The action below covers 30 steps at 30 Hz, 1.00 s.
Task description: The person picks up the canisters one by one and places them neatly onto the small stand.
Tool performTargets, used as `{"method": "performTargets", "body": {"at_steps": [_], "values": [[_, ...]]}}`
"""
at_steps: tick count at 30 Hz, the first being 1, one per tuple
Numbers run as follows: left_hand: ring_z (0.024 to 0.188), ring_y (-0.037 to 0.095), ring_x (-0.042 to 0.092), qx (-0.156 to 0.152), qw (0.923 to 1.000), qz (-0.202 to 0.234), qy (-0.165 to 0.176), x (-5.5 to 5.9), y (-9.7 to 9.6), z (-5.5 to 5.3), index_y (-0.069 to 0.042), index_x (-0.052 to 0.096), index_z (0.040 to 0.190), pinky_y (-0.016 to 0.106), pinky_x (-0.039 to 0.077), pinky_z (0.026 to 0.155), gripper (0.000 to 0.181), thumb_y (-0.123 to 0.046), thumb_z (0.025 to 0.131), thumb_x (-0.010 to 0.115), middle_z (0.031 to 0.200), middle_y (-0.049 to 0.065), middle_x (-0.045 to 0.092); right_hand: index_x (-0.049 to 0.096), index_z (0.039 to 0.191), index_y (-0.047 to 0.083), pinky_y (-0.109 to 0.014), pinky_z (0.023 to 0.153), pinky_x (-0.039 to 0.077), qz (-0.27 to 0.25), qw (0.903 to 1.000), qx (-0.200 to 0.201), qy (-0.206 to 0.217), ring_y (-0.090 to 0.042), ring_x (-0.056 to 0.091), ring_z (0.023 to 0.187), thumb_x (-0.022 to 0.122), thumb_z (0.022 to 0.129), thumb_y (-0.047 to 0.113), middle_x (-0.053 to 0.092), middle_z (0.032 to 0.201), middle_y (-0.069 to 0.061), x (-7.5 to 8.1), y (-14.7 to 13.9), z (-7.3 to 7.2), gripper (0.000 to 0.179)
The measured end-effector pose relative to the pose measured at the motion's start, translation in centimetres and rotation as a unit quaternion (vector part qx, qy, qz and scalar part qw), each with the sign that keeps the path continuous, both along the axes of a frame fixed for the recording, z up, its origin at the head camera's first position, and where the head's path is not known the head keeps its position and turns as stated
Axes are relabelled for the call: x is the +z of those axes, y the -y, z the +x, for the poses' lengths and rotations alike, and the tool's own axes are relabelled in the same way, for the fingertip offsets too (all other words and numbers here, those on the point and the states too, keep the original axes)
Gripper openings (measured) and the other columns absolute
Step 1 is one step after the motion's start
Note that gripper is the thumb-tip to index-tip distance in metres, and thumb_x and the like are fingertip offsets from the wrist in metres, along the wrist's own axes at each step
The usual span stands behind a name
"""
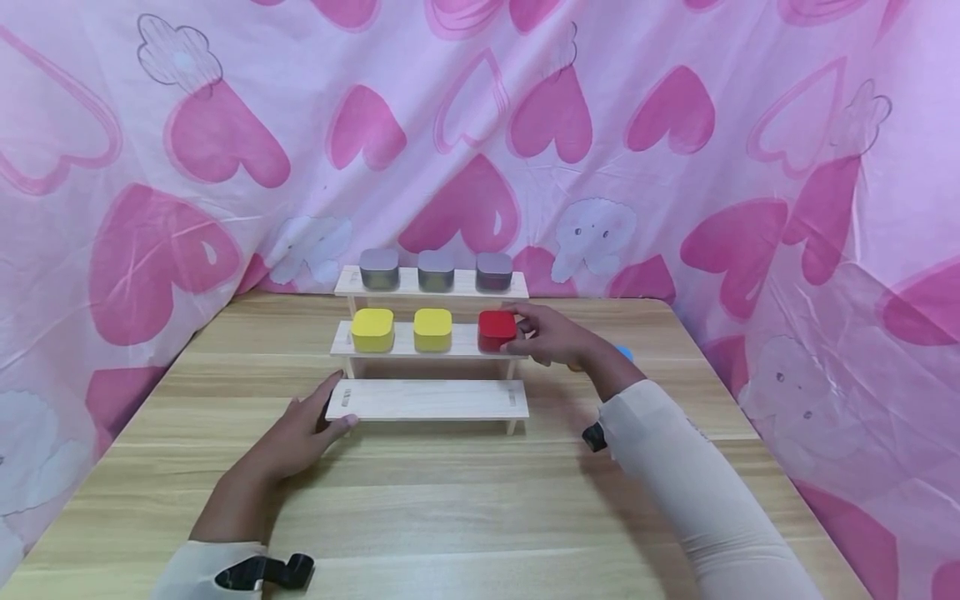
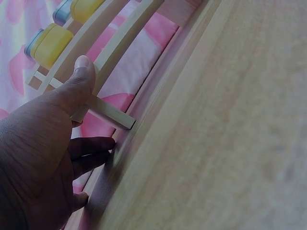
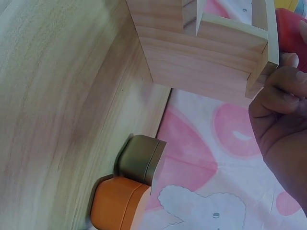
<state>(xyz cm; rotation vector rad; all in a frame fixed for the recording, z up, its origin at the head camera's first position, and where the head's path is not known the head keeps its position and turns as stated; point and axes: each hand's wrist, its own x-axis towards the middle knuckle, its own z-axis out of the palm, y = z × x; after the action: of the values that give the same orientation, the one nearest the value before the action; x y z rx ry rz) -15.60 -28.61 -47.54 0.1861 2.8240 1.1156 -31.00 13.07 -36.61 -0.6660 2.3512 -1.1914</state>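
A three-tier wooden stand (image 1: 427,400) stands on the table. My right hand (image 1: 558,333) grips a small red tin (image 1: 495,327) at the right end of its middle tier, thumb near the front and fingers behind. Two yellow tins (image 1: 432,327) sit to the left on that tier. My left hand (image 1: 303,429) holds the left end of the lowest tier, its thumb (image 2: 82,72) on the board's end and the other fingers reaching down by the table. In the right wrist view the red tin (image 3: 290,36) is partly cut off.
Three grey tins (image 1: 436,271) line the top tier. On the table right of the stand are an orange tin (image 3: 115,201) and a dull gold tin (image 3: 139,155); a blue object (image 1: 624,352) peeks out behind my right wrist. A pink heart-print cloth (image 1: 360,192) hangs behind the table.
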Motion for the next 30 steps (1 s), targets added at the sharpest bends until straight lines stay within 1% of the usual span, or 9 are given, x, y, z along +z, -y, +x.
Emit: {"method": "performTargets", "body": {"at_steps": [3,7,11,14,17,21,26,28,30], "values": [[0.164,0.056,0.025,0.000,1.0000,0.000,-0.001,0.1,-0.1,0.0,-0.019,0.012,0.177,0.084,0.003,0.127,0.096,-0.060,0.106,0.062,0.178,0.025,0.031,0.048,0.163,0.024,-0.028,0.057,0.049,-0.012,0.9999,0.001,-0.003,-0.021,0.056,0.074,0.082,0.096,0.022,0.071,0.120,-0.012,-0.1,-0.2,0.1,0.075],[0.164,0.055,0.026,0.001,1.0000,-0.001,0.001,0.1,-0.2,0.0,-0.020,0.012,0.177,0.084,0.004,0.127,0.096,-0.061,0.106,0.062,0.177,0.025,0.032,0.047,0.165,0.021,-0.027,0.055,0.048,-0.031,0.9993,0.007,-0.022,-0.019,0.054,0.070,0.084,0.095,0.018,0.066,0.101,-0.011,-0.4,-0.7,0.4,0.079],[0.164,0.055,0.026,0.003,1.0000,-0.001,0.004,0.2,-0.2,0.1,-0.021,0.012,0.177,0.084,0.005,0.127,0.096,-0.062,0.106,0.062,0.177,0.025,0.032,0.052,0.162,0.024,-0.030,0.052,0.047,-0.042,0.9979,0.005,-0.049,-0.017,0.051,0.064,0.084,0.095,0.018,0.062,0.089,-0.010,-0.7,-1.7,0.5,0.074],[0.163,0.056,0.027,0.001,1.0000,-0.001,0.000,0.3,-0.2,0.1,-0.021,0.012,0.177,0.084,0.005,0.127,0.095,-0.060,0.107,0.062,0.177,0.025,0.033,0.055,0.159,0.026,-0.029,0.050,0.045,-0.028,0.9981,-0.011,-0.055,-0.017,0.048,0.060,0.085,0.096,0.021,0.062,0.089,-0.010,-0.8,-2.4,0.5,0.070],[0.163,0.056,0.026,-0.003,1.0000,0.001,-0.004,0.3,-0.1,0.1,-0.019,0.012,0.177,0.084,0.004,0.127,0.095,-0.058,0.107,0.062,0.176,0.026,0.033,0.056,0.158,0.023,-0.026,0.053,0.046,-0.009,0.9983,-0.035,-0.045,-0.018,0.051,0.064,0.085,0.095,0.023,0.063,0.093,-0.009,-0.9,-3.2,0.5,0.069],[0.163,0.057,0.026,-0.004,1.0000,0.001,-0.005,0.3,0.0,0.2,-0.018,0.012,0.177,0.084,0.004,0.128,0.094,-0.058,0.107,0.062,0.177,0.027,0.032,0.055,0.158,0.018,-0.027,0.060,0.053,0.008,0.9973,-0.063,-0.038,-0.021,0.055,0.073,0.086,0.094,0.024,0.063,0.098,-0.010,-1.3,-4.3,0.2,0.071],[0.162,0.058,0.026,0.001,1.0000,-0.008,0.000,0.4,-0.1,0.3,-0.017,0.012,0.177,0.084,0.009,0.127,0.095,-0.060,0.108,0.061,0.176,0.028,0.032,0.055,0.156,0.018,-0.038,0.073,0.063,0.034,0.9949,-0.086,-0.040,-0.026,0.061,0.081,0.086,0.093,0.028,0.064,0.100,-0.010,-1.9,-5.4,-0.1,0.070],[0.162,0.059,0.026,0.003,0.9999,-0.009,0.003,0.4,-0.1,0.3,-0.016,0.012,0.177,0.084,0.009,0.127,0.095,-0.061,0.108,0.060,0.176,0.029,0.031,0.056,0.155,0.016,-0.042,0.077,0.064,0.040,0.9941,-0.091,-0.043,-0.029,0.062,0.083,0.085,0.094,0.028,0.064,0.099,-0.011,-2.1,-5.9,-0.3,0.068],[0.163,0.059,0.025,0.003,0.9999,-0.010,0.006,0.5,-0.2,0.3,-0.014,0.012,0.177,0.084,0.007,0.127,0.096,-0.061,0.108,0.059,0.176,0.030,0.030,0.055,0.155,0.013,-0.043,0.080,0.064,0.044,0.9934,-0.094,-0.049,-0.032,0.063,0.085,0.084,0.096,0.029,0.065,0.098,-0.012,-2.4,-6.5,-0.4,0.068]]}}
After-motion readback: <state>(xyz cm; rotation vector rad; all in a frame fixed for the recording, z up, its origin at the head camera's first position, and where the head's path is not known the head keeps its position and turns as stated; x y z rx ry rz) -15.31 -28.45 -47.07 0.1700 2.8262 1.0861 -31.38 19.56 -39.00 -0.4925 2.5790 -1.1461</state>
